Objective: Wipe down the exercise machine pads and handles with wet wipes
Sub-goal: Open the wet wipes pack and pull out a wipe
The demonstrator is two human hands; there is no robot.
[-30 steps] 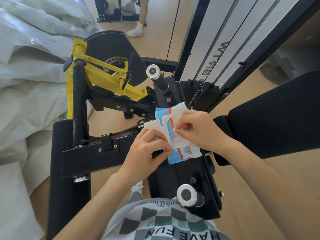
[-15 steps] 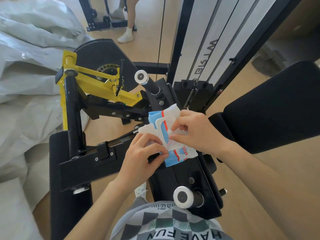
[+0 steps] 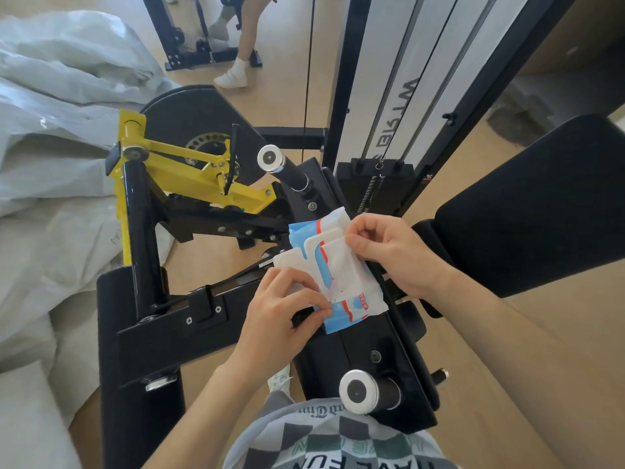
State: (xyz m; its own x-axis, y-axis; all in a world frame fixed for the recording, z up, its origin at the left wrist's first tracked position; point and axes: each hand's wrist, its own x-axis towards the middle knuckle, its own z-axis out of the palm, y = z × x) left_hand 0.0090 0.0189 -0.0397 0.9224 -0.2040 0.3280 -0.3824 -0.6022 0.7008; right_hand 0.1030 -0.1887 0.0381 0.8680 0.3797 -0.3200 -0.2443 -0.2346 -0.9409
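Note:
A blue, white and red wet wipe pack [image 3: 351, 306] lies on the black machine frame [image 3: 368, 336] in front of me. My left hand [image 3: 280, 316] grips the pack's near left edge. At the pack's opening my right hand [image 3: 389, 252] pinches a white wipe [image 3: 341, 262], with the pack's flap folded back to the left. A large black pad [image 3: 527, 211] sits to the right. Two black handles with silver end caps stick out: one far [image 3: 270, 159], one near [image 3: 358, 390].
A yellow lever arm [image 3: 189, 170] and a black disc [image 3: 192, 113] stand at the left of the machine. Grey plastic sheeting [image 3: 50, 181] is piled at far left. The weight stack with its cables [image 3: 399, 106] rises behind. A person's leg [image 3: 236, 66] shows at the top.
My right hand has drawn the white wipe a little further out of the pack. The view has shifted slightly; my left hand keeps its hold.

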